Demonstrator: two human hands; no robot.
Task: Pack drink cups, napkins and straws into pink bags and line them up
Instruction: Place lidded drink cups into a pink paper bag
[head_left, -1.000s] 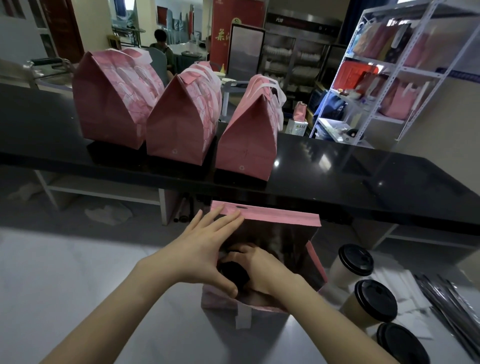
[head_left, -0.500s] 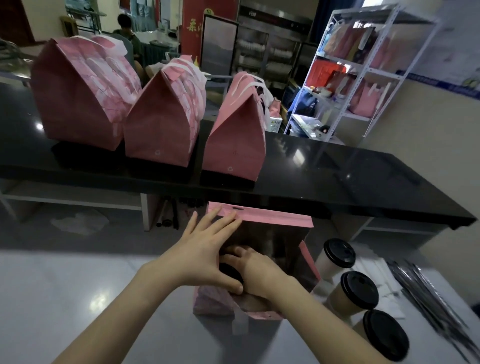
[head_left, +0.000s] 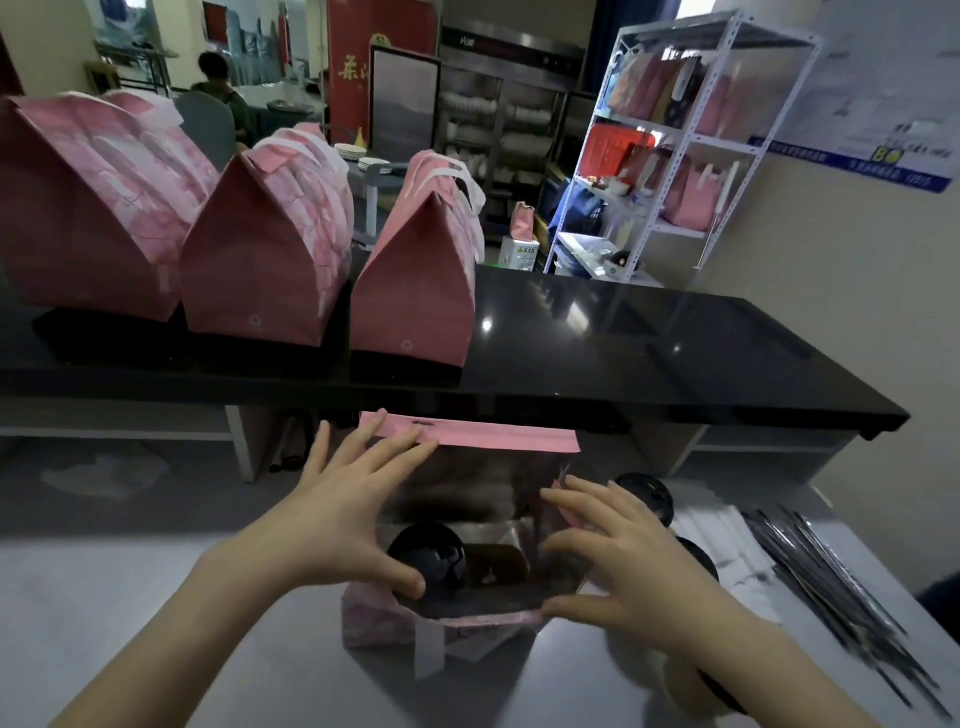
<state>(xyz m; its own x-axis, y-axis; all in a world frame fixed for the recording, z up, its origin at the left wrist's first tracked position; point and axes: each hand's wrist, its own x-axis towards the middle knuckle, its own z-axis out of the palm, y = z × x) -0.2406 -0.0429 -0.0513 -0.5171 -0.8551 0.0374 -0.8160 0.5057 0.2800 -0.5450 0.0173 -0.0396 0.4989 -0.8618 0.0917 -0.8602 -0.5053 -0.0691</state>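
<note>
Pink paper bag (head_left: 467, 451) stands open between my spread hands: left hand (head_left: 337, 525) at 9 o'clock, right hand (head_left: 623, 566) at 3 o'clock, just pulled out. One black-lidded paper cup (head_left: 428, 561) now sits inside, so I think more can go in.

Dim indoor light; ceiling glare spots the black counter (head_left: 623, 338); wide-angle bending at edges; straws (head_left: 841, 582) blurred near right.

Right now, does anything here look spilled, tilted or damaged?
Nothing looks spilled or damaged. The closed bags stand upright in a row on the black counter, and the cup in the open bag has its lid on. Only a crumpled white scrap on the floor, below the counter's left part, seems out of place.
</note>
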